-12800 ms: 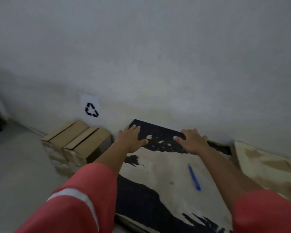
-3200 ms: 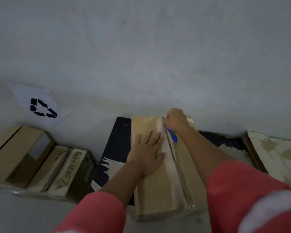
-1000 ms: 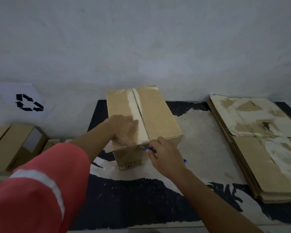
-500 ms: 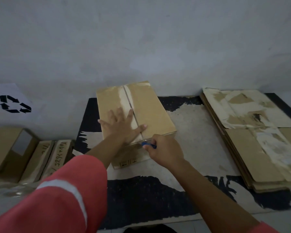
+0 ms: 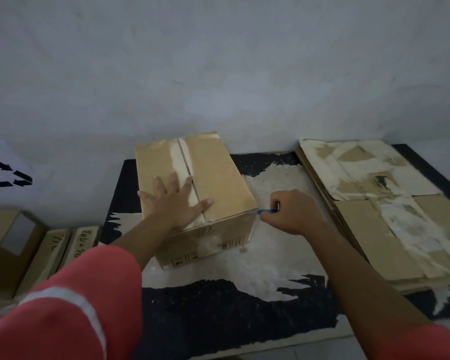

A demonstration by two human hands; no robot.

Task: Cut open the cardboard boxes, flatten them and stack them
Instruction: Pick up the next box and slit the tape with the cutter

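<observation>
A closed brown cardboard box [image 5: 213, 175] stands on a black and white mat [image 5: 218, 302] against the wall, its top seam running away from me. My left hand [image 5: 174, 201] lies flat on the box top with fingers spread. My right hand [image 5: 292, 211] grips a blue cutter [image 5: 266, 211] whose tip is at the box's near right top corner. A stack of flattened boxes [image 5: 390, 229] lies to the right on the mat.
Several more brown boxes [image 5: 18, 245] sit on the floor at the left, some with handwriting. A recycling sign [image 5: 8, 175] is on the grey wall [image 5: 218, 74] behind them. The mat's near part lies between my arms.
My right hand with the cutter has moved along the box's near top edge from the middle seam to the right corner. My left hand stays flat on the box top.
</observation>
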